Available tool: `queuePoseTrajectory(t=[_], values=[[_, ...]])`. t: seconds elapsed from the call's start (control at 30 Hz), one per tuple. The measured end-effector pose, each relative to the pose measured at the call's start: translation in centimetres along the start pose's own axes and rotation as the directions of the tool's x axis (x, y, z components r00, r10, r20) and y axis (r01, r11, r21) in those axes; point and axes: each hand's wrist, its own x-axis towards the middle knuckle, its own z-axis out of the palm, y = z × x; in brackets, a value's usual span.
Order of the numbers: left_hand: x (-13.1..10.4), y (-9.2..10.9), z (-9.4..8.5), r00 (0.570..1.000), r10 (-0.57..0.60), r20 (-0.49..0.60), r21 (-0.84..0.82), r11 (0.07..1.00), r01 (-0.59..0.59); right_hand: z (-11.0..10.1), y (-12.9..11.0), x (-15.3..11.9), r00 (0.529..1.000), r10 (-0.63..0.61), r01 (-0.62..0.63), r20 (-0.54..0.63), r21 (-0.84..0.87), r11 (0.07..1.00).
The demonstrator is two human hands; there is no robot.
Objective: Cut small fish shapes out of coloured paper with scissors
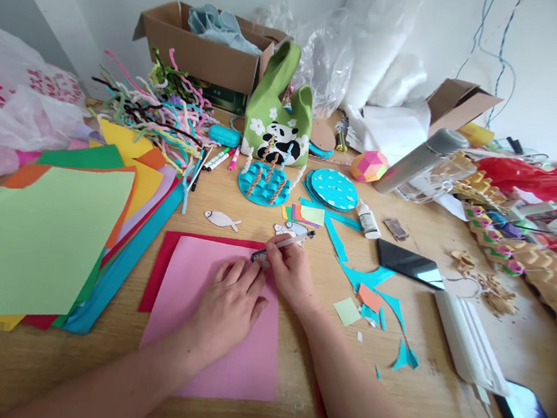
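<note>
Now | R hand point(292, 268): 1 pen point(291, 240) | L hand point(230, 307) atop 1 pink sht point(244, 365)

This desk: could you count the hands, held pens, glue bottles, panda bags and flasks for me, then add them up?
Hands: 2, the left hand and the right hand
Held pen: 1
Glue bottle: 1
Panda bag: 1
Flask: 1
Total: 6
</note>
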Motion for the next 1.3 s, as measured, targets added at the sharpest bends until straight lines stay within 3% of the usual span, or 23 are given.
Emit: queuePoseTrajectory(t=[0.9,1.3], values=[[0.0,-0.01,0.13,1.0,-0.002,0.002,0.009,1.0,0.002,-0.11,-0.59,0.24,0.999,0.002,0.0,0.039,-0.044,0.999],[0.12,0.08,-0.05,1.0,-0.004,0.018,0.019,1.0,0.003,-0.19,-0.35,0.49,0.999,0.001,-0.004,-0.051,-0.064,0.998]])
